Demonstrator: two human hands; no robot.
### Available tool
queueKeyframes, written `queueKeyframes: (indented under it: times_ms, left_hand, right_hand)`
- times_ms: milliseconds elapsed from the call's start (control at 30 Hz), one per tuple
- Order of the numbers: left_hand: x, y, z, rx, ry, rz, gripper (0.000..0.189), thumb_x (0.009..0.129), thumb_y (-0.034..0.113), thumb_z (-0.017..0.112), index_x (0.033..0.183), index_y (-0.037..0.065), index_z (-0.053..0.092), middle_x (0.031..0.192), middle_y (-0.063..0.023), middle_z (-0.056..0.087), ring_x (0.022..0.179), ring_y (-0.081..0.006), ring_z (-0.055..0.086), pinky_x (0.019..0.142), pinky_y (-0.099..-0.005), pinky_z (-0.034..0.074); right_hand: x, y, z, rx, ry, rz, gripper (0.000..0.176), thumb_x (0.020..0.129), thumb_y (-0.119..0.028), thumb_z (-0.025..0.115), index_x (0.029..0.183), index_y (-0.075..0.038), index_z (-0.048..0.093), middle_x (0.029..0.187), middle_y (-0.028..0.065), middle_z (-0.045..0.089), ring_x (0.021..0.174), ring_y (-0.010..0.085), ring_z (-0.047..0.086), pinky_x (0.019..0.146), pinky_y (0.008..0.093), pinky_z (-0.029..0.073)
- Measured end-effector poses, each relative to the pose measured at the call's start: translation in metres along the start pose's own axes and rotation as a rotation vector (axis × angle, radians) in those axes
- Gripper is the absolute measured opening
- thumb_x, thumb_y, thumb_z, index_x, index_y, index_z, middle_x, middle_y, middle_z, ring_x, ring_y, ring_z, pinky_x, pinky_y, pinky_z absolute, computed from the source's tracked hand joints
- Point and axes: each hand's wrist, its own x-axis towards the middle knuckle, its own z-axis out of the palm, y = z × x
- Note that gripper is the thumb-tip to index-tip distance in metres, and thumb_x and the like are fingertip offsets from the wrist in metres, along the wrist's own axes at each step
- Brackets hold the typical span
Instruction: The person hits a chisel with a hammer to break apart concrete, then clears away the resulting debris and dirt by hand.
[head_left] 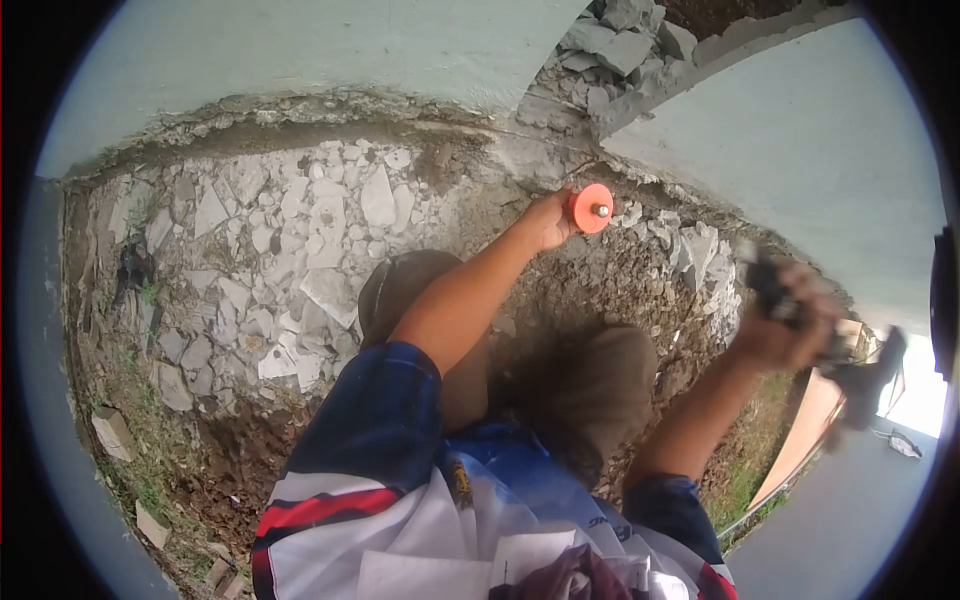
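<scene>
Chiselling, apparently: at upper centre, the left hand's (pixel 550 220) fingers clamp an orange-guarded chisel (pixel 590 209); at right, the right hand's (pixel 790 335) close round a blurred, hammer-like tool (pixel 865 378). A blow would call for careful aim.

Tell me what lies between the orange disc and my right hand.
In the head view, brown soil and pale rubble lie between the orange disc at your left hand and your right hand, whose blurred dark tool juts into that stretch.

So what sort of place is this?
Likely a building site under demolition or repair: broken rubble underfoot, a pale wall with a ragged base, and an orange-guarded tool in the left hand.
</scene>
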Motion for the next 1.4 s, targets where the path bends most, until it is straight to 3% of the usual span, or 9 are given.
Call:
queueKeyframes:
  times_ms: [33, 100, 133, 200, 600, 1033, 1233, 1333, 1400]
  left_hand:
    - [-0.003, 0.005, 0.009, -0.014, 0.003, 0.006, 0.03, 0.101, 0.026, 0.034, 0.108, 0.0, 0.047, 0.102, -0.0105, 0.057, 0.094, -0.0211, 0.06, 0.086, -0.0384, 0.054]
    - [-0.007, 0.007, 0.011, 0.049, -0.033, 0.027, 0.03, 0.101, 0.025, 0.034, 0.108, -0.002, 0.047, 0.105, -0.0134, 0.056, 0.095, -0.0241, 0.059, 0.088, -0.0414, 0.053]
    - [-0.003, 0.005, 0.003, 0.07, -0.053, 0.025, 0.03, 0.101, 0.024, 0.034, 0.108, -0.002, 0.046, 0.106, -0.0141, 0.056, 0.096, -0.0247, 0.059, 0.088, -0.0422, 0.052]
    - [-0.017, 0.004, 0.009, -0.019, -0.036, 0.005, 0.023, 0.099, 0.016, 0.038, 0.105, -0.004, 0.048, 0.103, -0.0154, 0.056, 0.093, -0.0274, 0.06, 0.084, -0.0446, 0.053]
    - [-0.102, -0.013, -0.011, 0.419, 0.046, -0.017, 0.007, 0.09, 0.015, 0.053, 0.09, 0.008, 0.053, 0.078, -0.0029, 0.054, 0.066, -0.0163, 0.058, 0.059, -0.0379, 0.053]
    - [-0.093, 0.032, -0.013, 0.081, 0.022, 0.098, 0.017, 0.095, 0.019, 0.049, 0.105, 0.005, 0.05, 0.099, -0.0106, 0.06, 0.087, -0.0237, 0.061, 0.078, -0.0425, 0.055]
    - [-0.083, 0.029, 0.005, -0.05, 0.027, 0.191, 0.036, 0.097, 0.028, 0.048, 0.116, -0.002, 0.046, 0.107, -0.0142, 0.057, 0.097, -0.0239, 0.059, 0.082, -0.0413, 0.054]
    - [-0.079, 0.032, 0.011, -0.049, 0.086, 0.198, 0.038, 0.095, 0.029, 0.052, 0.115, -0.003, 0.046, 0.106, -0.0143, 0.057, 0.097, -0.0234, 0.06, 0.082, -0.0398, 0.054]
    - [-0.068, 0.032, 0.01, -0.061, 0.083, 0.196, 0.038, 0.095, 0.029, 0.052, 0.115, -0.002, 0.046, 0.105, -0.014, 0.057, 0.095, -0.0234, 0.06, 0.082, -0.039, 0.054]
  right_hand:
    - [-0.044, 0.042, -0.005, -0.099, 0.031, 0.042, 0.006, 0.085, -0.009, 0.048, 0.08, -0.006, 0.051, 0.074, 0.0078, 0.058, 0.074, 0.0197, 0.057, 0.076, 0.036, 0.047]
    - [-0.125, 0.087, -0.009, -0.796, -0.269, 0.886, 0.003, 0.076, -0.001, 0.056, 0.078, -0.001, 0.056, 0.066, 0.0092, 0.06, 0.059, 0.0185, 0.059, 0.053, 0.0303, 0.047]
    - [-0.15, 0.107, -0.019, -0.462, -0.134, 1.204, 0.004, 0.073, 0.002, 0.053, 0.075, 0.0, 0.056, 0.057, 0.0085, 0.057, 0.046, 0.0198, 0.055, 0.044, 0.0323, 0.045]
    - [-0.161, 0.088, -0.032, -0.418, -0.137, 1.273, 0.003, 0.071, 0.003, 0.054, 0.071, 0.001, 0.056, 0.056, 0.0092, 0.056, 0.044, 0.0192, 0.054, 0.043, 0.0312, 0.044]
    - [-0.194, 0.095, -0.06, -0.183, 0.133, 1.21, 0.007, 0.073, -0.003, 0.055, 0.069, 0.002, 0.055, 0.057, 0.0106, 0.056, 0.045, 0.0199, 0.055, 0.044, 0.0314, 0.045]
    - [-0.137, -0.002, -0.013, -0.333, -0.105, 0.871, 0.006, 0.072, -0.004, 0.057, 0.07, 0.001, 0.054, 0.06, 0.0093, 0.059, 0.049, 0.0164, 0.056, 0.047, 0.028, 0.043]
    - [-0.049, -0.056, 0.032, -0.095, -0.059, 0.129, 0.015, 0.078, -0.007, 0.061, 0.085, -0.004, 0.048, 0.066, 0.0098, 0.055, 0.056, 0.0213, 0.055, 0.054, 0.0337, 0.049]
    - [-0.058, -0.02, 0.06, 0.103, -0.056, 0.045, 0.015, 0.082, -0.001, 0.057, 0.085, -0.009, 0.044, 0.067, 0.0072, 0.053, 0.07, 0.0218, 0.057, 0.068, 0.0388, 0.049]
    - [-0.132, 0.059, 0.043, -0.339, -0.155, 0.284, 0.008, 0.079, -0.001, 0.055, 0.083, -0.006, 0.049, 0.066, 0.0064, 0.055, 0.063, 0.0194, 0.057, 0.06, 0.0336, 0.048]
